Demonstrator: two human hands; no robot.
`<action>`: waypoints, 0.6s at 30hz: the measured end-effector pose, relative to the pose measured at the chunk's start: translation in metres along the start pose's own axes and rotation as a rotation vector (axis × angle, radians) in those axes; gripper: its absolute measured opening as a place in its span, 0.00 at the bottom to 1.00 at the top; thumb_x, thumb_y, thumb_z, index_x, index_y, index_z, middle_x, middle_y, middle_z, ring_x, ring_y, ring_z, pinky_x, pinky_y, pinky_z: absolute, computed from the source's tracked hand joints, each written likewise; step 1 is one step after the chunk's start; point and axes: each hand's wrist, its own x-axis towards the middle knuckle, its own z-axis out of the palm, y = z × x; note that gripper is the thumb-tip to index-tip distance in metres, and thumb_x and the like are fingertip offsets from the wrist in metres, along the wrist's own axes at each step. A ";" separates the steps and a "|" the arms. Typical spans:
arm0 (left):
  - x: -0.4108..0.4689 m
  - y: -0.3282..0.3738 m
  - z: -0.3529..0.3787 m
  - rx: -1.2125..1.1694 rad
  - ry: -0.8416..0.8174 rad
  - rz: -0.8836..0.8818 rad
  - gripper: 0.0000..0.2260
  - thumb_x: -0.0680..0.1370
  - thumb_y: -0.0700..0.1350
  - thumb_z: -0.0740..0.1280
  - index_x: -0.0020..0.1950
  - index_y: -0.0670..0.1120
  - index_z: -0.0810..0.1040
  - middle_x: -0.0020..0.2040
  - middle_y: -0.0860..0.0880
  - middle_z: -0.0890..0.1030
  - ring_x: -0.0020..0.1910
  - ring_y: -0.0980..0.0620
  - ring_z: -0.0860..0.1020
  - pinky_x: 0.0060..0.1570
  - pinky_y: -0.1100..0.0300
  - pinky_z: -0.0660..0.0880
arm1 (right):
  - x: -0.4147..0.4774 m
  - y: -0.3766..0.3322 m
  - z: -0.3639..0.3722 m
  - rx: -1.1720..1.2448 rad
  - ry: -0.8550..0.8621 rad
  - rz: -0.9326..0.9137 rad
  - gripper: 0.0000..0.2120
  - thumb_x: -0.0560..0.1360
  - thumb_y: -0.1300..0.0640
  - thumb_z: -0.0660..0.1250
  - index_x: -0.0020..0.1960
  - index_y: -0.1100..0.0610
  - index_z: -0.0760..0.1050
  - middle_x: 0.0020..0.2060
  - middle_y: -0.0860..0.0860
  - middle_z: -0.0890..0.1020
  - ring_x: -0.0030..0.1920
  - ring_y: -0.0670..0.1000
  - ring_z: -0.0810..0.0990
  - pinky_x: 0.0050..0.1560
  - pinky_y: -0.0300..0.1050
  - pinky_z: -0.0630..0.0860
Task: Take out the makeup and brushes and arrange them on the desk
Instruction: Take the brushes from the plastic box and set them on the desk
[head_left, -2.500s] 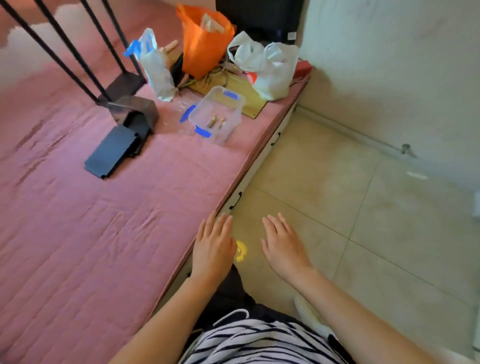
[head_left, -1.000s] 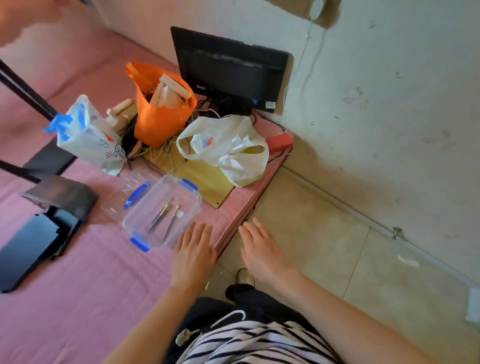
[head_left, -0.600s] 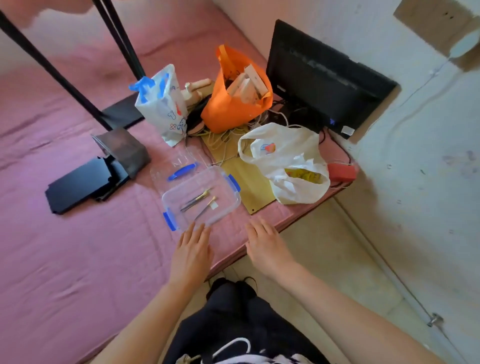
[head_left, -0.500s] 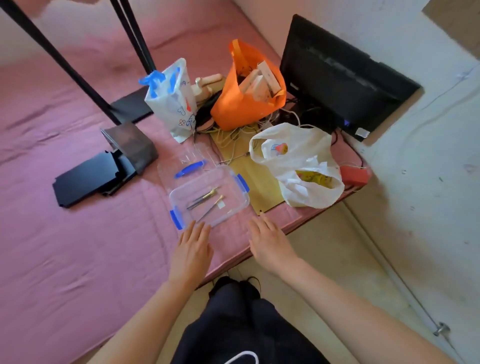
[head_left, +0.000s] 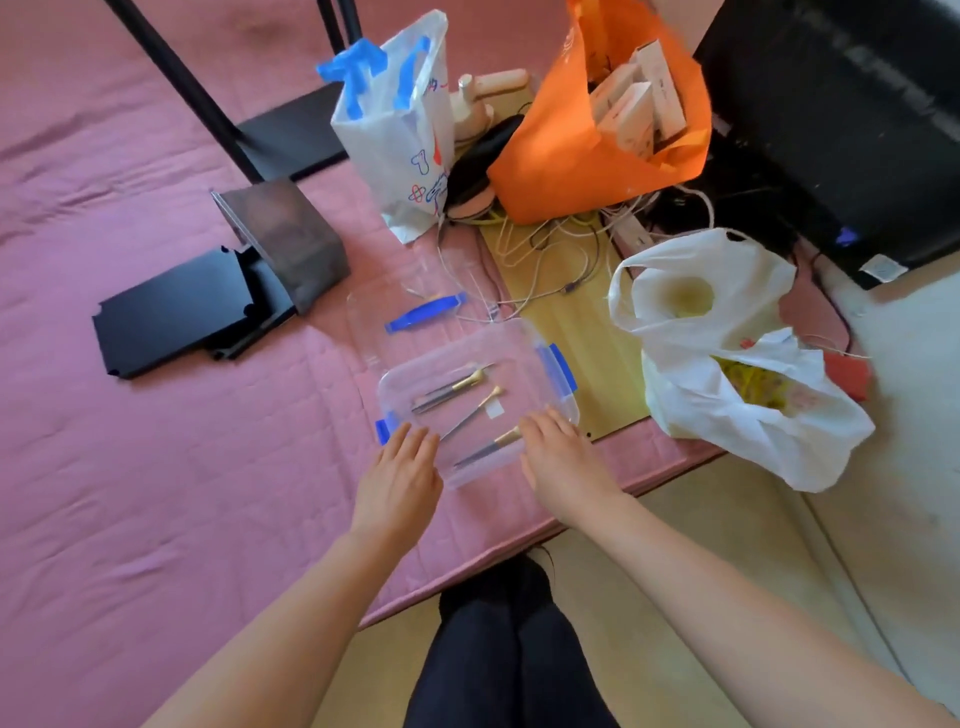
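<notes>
My left hand (head_left: 397, 467) and right hand (head_left: 558, 460), fingers (head_left: 413, 441) straight and grasping nothing, flank the mid-frame clear box (head_left: 519, 338), probably steadying it before lifting out brushes (head_left: 452, 392).

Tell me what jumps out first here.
A clear plastic box holding makeup brushes sits at the front edge of the pink quilted surface, with the left hand and right hand at its near rim. Behind it stands a bright orange bag, beside a black monitor.

The left hand (head_left: 397, 480) and right hand (head_left: 563, 462) are bare, as are both forearms up to the near edge of view. Between them, plain black trousers (head_left: 511, 654) cover both legs.
</notes>
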 end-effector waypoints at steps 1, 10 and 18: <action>0.009 -0.004 0.007 -0.002 -0.004 0.001 0.18 0.78 0.40 0.61 0.68 0.41 0.71 0.67 0.46 0.73 0.71 0.45 0.66 0.66 0.54 0.67 | 0.012 0.001 0.006 0.001 -0.008 -0.005 0.22 0.80 0.60 0.55 0.73 0.60 0.59 0.72 0.55 0.64 0.76 0.57 0.53 0.74 0.51 0.55; 0.091 -0.023 0.088 0.073 -0.102 -0.003 0.17 0.80 0.46 0.58 0.68 0.46 0.67 0.66 0.49 0.71 0.68 0.48 0.65 0.62 0.57 0.65 | 0.098 0.027 0.065 0.073 -0.112 -0.027 0.18 0.80 0.57 0.56 0.69 0.60 0.65 0.66 0.55 0.70 0.71 0.56 0.62 0.67 0.46 0.62; 0.144 -0.027 0.142 0.116 -0.092 -0.069 0.23 0.81 0.44 0.56 0.76 0.44 0.57 0.76 0.46 0.59 0.75 0.46 0.57 0.70 0.55 0.59 | 0.159 0.043 0.105 0.127 -0.281 -0.056 0.20 0.79 0.54 0.61 0.68 0.58 0.66 0.67 0.56 0.70 0.68 0.57 0.65 0.64 0.49 0.66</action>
